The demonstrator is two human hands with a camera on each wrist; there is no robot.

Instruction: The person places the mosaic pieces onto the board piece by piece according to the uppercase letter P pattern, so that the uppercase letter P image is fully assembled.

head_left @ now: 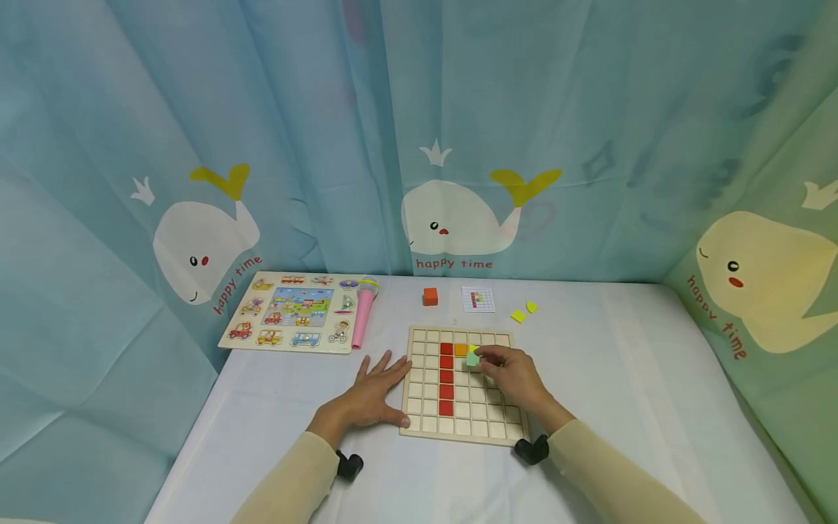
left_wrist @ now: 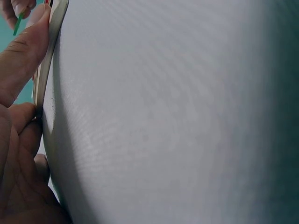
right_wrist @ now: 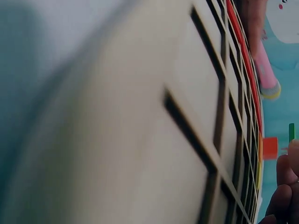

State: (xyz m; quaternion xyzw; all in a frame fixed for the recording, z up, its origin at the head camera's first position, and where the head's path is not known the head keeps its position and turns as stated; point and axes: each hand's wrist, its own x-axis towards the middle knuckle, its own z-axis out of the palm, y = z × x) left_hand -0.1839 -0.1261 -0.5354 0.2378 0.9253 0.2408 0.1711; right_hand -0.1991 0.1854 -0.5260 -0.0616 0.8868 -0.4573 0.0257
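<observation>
A wooden grid board [head_left: 431,422] lies on the white-covered table. Five squares in one column hold red tiles [head_left: 446,377], with an orange tile [head_left: 461,350] beside the top one and a yellow tile [head_left: 473,348] right of that, partly covered. My right hand [head_left: 517,378] pinches a light green tile [head_left: 472,359] over the board, just below the yellow one. In the right wrist view this green tile [right_wrist: 292,132] stands edge-on, off the surface. Fingers spread, my left hand [head_left: 369,397] rests against the board's left edge, thumb at the lower left corner.
Behind the board are a red cube [head_left: 430,297], a small pattern card [head_left: 478,299] and two loose yellow pieces [head_left: 519,316]. A vehicle picture puzzle [head_left: 245,342] and a pink toy microphone [head_left: 364,316] lie at the back left. A whale-print curtain [head_left: 314,218] hangs behind the table.
</observation>
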